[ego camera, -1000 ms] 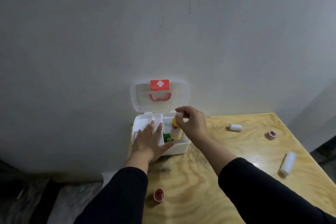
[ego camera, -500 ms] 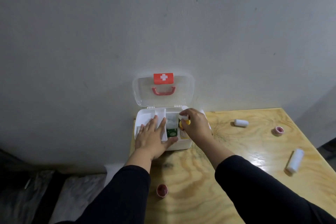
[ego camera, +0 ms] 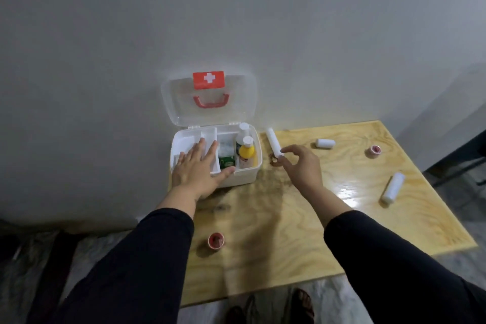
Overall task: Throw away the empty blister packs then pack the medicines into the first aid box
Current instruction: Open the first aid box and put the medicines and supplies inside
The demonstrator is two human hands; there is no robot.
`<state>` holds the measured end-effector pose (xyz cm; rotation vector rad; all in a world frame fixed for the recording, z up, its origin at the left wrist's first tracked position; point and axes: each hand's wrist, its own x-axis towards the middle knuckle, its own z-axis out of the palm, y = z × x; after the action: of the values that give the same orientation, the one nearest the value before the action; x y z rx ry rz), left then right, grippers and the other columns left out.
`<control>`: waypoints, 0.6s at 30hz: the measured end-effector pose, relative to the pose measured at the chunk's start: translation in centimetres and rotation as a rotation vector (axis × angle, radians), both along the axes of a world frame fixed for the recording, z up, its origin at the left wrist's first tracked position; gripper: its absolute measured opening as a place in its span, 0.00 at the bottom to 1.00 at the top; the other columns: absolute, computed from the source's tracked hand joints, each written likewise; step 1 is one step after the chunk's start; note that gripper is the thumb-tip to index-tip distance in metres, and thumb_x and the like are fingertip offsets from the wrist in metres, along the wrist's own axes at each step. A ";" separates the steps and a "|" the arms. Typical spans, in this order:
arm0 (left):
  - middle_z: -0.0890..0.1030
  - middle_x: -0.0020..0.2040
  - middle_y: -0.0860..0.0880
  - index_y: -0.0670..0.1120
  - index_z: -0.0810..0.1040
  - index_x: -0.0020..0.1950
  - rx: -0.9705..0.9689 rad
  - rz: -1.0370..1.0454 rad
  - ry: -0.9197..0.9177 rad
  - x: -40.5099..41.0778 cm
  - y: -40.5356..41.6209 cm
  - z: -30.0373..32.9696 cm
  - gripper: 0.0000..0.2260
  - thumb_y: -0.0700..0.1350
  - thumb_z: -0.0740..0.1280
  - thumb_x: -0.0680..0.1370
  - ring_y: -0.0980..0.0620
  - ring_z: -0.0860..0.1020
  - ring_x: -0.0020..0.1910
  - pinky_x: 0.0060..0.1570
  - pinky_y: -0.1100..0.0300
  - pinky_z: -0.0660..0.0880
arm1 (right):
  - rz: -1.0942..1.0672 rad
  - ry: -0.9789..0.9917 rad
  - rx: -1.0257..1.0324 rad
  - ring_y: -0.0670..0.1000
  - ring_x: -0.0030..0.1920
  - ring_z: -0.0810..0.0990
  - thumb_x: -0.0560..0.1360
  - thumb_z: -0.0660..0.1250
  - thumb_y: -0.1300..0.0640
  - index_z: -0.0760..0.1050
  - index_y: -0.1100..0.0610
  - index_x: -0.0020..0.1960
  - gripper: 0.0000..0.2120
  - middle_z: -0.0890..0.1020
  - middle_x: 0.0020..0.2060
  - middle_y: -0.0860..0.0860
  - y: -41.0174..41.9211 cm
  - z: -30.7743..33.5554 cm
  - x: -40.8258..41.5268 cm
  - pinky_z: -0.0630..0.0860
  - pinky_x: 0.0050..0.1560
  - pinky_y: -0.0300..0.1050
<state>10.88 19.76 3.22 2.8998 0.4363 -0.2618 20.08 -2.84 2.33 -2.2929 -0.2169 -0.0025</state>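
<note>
Your left hand (ego camera: 196, 169) lies flat, palm down, on the left part of the white first aid box (ego camera: 243, 175), fingers spread and straight, thumb reaching along the front rim; it grips nothing. The box sits at the back left corner of the wooden table (ego camera: 289, 218), against the grey wall (ego camera: 236, 21), with its clear lid (ego camera: 209, 98) standing open and upright, red cross label and red handle showing. Inside, on the right side of the box, a yellow bottle (ego camera: 246, 151) stands upright with a white bottle (ego camera: 242, 134) just behind it; a green packet (ego camera: 226, 161) lies in the middle section beside your left fingers. Your right hand (ego camera: 302, 166) hovers over the table just right of the box, fingers curled and apart, with thumb and forefinger at the near end of a white roll (ego camera: 273, 141) lying beside the box; whether they are touching it cannot be told. Further right on the table lie a short white roll (ego camera: 325, 143), a small red-and-white tape ring (ego camera: 374, 150) and a longer white roll (ego camera: 393, 187), all well apart. A second red tape ring (ego camera: 216, 241) rests near the front edge, between your dark sleeves. No blister packs can be made out.
</note>
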 end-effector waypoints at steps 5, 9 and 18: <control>0.41 0.80 0.50 0.57 0.42 0.79 0.010 0.005 -0.007 0.0 0.0 -0.2 0.39 0.73 0.47 0.73 0.51 0.43 0.79 0.76 0.49 0.44 | -0.060 0.080 -0.228 0.56 0.59 0.77 0.71 0.71 0.53 0.81 0.52 0.52 0.10 0.80 0.55 0.53 -7.2 -2.6 -1.8 0.74 0.56 0.48; 0.42 0.80 0.50 0.57 0.42 0.79 0.024 -0.001 -0.017 0.1 0.0 -0.3 0.39 0.73 0.46 0.73 0.50 0.44 0.79 0.77 0.48 0.45 | -0.051 0.068 -0.311 0.55 0.57 0.77 0.73 0.68 0.47 0.80 0.49 0.57 0.14 0.80 0.54 0.52 -10.1 -3.8 -3.9 0.76 0.55 0.50; 0.42 0.80 0.50 0.57 0.42 0.79 0.038 0.004 -0.032 0.0 0.0 -0.5 0.39 0.73 0.45 0.72 0.50 0.45 0.79 0.77 0.48 0.46 | -0.033 0.074 -0.286 0.57 0.59 0.75 0.76 0.62 0.57 0.72 0.50 0.67 0.19 0.78 0.56 0.55 -8.8 -4.3 -2.7 0.72 0.55 0.46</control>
<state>10.88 19.73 2.68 2.9352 0.4462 -0.2087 17.36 -11.65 -1.97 -2.5756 -0.1482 0.1023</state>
